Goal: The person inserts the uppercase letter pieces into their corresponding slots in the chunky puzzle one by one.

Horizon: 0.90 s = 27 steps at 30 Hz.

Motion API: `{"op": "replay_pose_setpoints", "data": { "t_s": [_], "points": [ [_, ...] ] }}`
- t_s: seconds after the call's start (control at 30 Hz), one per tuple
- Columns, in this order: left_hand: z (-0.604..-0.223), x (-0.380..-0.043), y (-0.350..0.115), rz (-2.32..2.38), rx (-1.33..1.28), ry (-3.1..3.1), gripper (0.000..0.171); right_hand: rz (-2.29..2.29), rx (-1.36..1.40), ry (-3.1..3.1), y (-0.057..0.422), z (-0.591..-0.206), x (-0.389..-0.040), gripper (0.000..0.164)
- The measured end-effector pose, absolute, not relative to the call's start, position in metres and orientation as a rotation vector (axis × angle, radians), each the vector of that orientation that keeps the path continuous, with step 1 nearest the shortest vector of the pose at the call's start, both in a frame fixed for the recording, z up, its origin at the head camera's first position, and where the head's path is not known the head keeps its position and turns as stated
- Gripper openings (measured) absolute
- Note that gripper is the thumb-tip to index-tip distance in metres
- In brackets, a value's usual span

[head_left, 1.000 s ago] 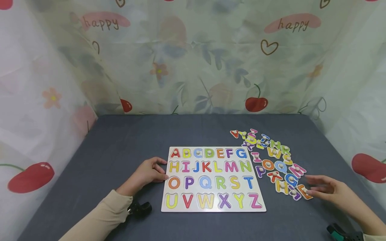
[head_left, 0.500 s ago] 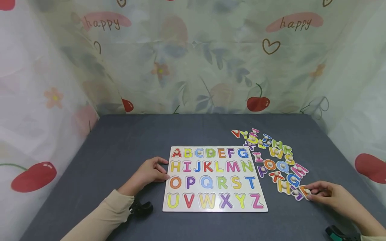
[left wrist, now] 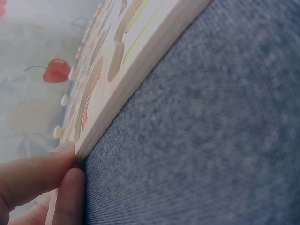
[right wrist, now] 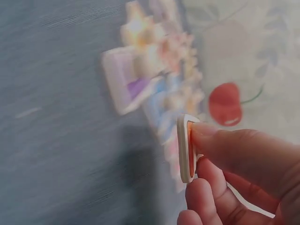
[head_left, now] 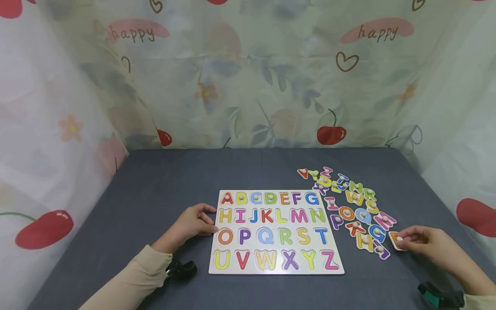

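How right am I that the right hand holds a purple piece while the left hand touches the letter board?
The colour is wrong: the piece the right hand holds is orange, as the right wrist view shows. The left hand does touch the letter board.

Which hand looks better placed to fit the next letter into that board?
Probably the right. The right hand pinches an orange letter beside the loose letters, while the left hand holds the left edge of the puzzle board and seems better suited to steadying it.
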<state>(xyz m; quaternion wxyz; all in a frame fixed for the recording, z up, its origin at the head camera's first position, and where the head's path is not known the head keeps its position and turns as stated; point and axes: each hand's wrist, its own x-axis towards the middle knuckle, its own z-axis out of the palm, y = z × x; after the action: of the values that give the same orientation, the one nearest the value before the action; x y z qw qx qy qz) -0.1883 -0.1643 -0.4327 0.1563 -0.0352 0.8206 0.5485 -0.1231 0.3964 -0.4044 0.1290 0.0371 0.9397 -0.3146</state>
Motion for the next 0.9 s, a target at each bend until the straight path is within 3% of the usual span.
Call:
{"op": "replay_pose_setpoints", "data": {
  "t_s": [0.2, 0.47, 0.9],
  "points": [
    [-0.435, -0.189, -0.165, 1.575, -0.105, 2.35, 0.051, -0.952, -0.02, 2.824, 0.371, -0.373, -0.143, 0.045],
    [-0.434, -0.189, -0.164, 1.579, -0.097, 2.355, 0.052, -1.003, -0.179, 2.888, 0.303, -0.348, -0.178, 0.046],
    [-0.431, -0.188, -0.164, 1.584, -0.094, 2.342, 0.052, -1.204, -0.269, 2.756, 0.203, -0.387, -0.236, 0.024]
  ]
}}
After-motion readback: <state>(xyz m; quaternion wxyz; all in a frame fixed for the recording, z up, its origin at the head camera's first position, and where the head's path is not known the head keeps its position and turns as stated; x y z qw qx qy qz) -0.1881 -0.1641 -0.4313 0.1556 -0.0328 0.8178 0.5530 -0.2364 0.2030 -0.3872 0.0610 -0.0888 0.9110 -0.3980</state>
